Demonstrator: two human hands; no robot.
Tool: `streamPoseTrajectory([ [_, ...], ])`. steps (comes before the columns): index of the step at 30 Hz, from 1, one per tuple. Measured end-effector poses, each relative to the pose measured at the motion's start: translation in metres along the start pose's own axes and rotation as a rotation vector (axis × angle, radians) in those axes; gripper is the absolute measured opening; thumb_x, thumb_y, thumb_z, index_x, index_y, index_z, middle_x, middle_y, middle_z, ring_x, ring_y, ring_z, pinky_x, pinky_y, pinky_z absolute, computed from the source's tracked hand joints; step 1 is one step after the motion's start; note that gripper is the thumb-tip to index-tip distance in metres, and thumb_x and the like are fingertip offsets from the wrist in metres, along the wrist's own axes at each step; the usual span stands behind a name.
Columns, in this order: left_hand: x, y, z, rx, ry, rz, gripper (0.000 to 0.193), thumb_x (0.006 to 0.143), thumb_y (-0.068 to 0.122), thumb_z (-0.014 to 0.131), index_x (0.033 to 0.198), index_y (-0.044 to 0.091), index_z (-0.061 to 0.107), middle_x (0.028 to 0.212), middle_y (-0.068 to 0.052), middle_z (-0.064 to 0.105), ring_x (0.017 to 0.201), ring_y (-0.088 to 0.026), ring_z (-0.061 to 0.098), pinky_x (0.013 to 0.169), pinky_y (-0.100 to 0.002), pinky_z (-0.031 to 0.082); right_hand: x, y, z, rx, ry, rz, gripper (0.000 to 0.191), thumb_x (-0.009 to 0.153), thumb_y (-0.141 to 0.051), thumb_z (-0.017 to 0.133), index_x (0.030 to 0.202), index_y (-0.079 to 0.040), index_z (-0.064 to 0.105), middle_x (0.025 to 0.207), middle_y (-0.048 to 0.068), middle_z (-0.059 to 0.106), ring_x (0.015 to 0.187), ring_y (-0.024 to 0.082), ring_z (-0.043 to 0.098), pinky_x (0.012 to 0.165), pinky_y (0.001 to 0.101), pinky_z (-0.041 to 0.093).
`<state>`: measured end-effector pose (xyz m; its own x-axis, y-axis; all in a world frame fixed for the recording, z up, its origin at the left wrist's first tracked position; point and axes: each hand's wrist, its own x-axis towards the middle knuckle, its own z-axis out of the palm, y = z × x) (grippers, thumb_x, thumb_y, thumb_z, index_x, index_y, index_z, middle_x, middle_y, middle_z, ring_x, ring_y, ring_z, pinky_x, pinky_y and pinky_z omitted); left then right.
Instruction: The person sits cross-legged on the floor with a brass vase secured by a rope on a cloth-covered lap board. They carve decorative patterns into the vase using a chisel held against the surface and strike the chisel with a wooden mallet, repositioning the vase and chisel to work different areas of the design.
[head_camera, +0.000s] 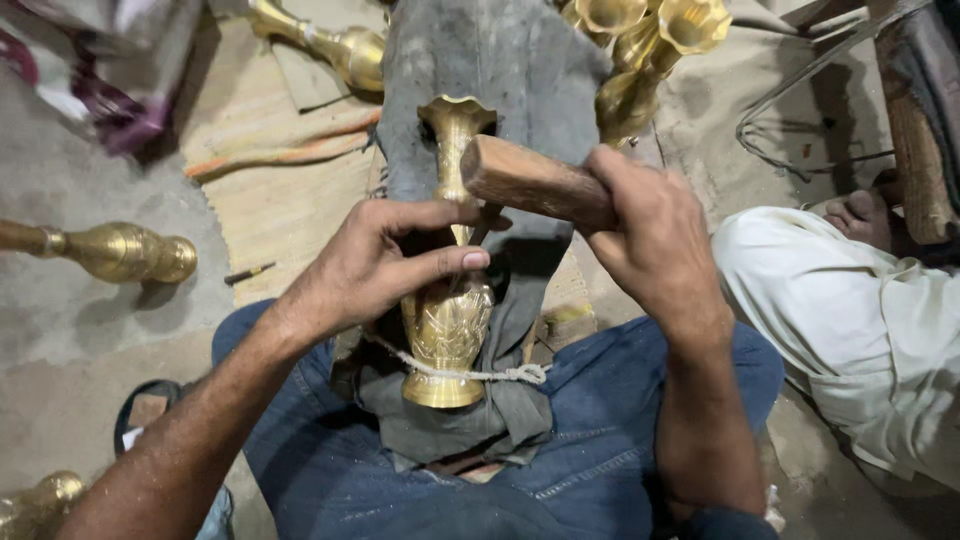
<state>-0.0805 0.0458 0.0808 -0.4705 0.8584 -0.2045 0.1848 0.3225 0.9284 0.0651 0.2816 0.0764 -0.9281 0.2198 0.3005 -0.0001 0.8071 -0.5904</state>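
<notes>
Blue-jeaned knees (620, 440) frame a brass vase (447, 320) lying on grey cloth (520, 80), tied down with a cord (470, 375).
The left hand (375, 265) pinches something thin against the vase's neck; the right hand (650, 235) is clenched around a wooden mallet (530, 180). Beyond, 2 more brass vases (350, 50) lie on the floor.

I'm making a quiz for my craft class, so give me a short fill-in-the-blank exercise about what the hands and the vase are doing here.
1. The right hand grips a wooden ____ by its head.
2. The brass vase is tied down near its base with a ____.
3. The vase lies on a grey ____ spread over the person's lap.
4. The left hand pinches a thin tool against the vase's ____.

Missing words: mallet; rope; cloth; neck
</notes>
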Motion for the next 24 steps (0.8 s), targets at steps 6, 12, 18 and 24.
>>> streamPoseTrajectory([
  [6,0.0009,0.0013,-0.0004,-0.086,-0.012,0.128,0.04,0.093,0.023,0.075,0.127,0.002,0.072,0.091,-0.006,0.08,0.081,-0.009,0.075,0.069,-0.026,0.061,-0.0009,0.0006,-0.0011,0.109,-0.019,0.063,0.034,0.083,0.006,0.068,0.115,0.002,0.057,0.092,0.019,0.067,0.084,0.025,0.071,0.073,0.0356,0.055],
  [12,0.0008,0.0019,0.0005,-0.008,-0.015,-0.027,0.039,0.09,0.024,0.075,0.125,0.006,0.075,0.077,-0.011,0.075,0.062,-0.014,0.065,0.055,-0.03,0.054,-0.0012,0.0004,-0.0006,0.176,-0.027,0.121,0.028,0.089,0.001,0.071,0.115,0.0,0.06,0.094,0.016,0.071,0.086,0.025,0.073,0.074,0.0355,0.057],
  [18,0.001,0.0005,-0.0001,-0.039,-0.032,0.113,0.038,0.094,0.025,0.073,0.126,0.005,0.073,0.084,-0.004,0.079,0.074,-0.007,0.074,0.063,-0.025,0.06,-0.0022,-0.0008,-0.0006,0.197,-0.037,0.134,0.027,0.088,0.001,0.071,0.112,-0.001,0.059,0.094,0.014,0.07,0.087,0.025,0.071,0.074,0.0357,0.056],
  [24,0.0021,-0.0017,-0.0014,-0.03,-0.034,0.064,0.041,0.093,0.026,0.072,0.129,0.006,0.072,0.085,-0.005,0.08,0.075,-0.009,0.074,0.064,-0.027,0.06,-0.0002,-0.005,-0.0014,0.18,-0.049,0.12,0.026,0.085,0.002,0.069,0.108,-0.002,0.057,0.093,0.013,0.07,0.087,0.024,0.074,0.075,0.0365,0.057],
])
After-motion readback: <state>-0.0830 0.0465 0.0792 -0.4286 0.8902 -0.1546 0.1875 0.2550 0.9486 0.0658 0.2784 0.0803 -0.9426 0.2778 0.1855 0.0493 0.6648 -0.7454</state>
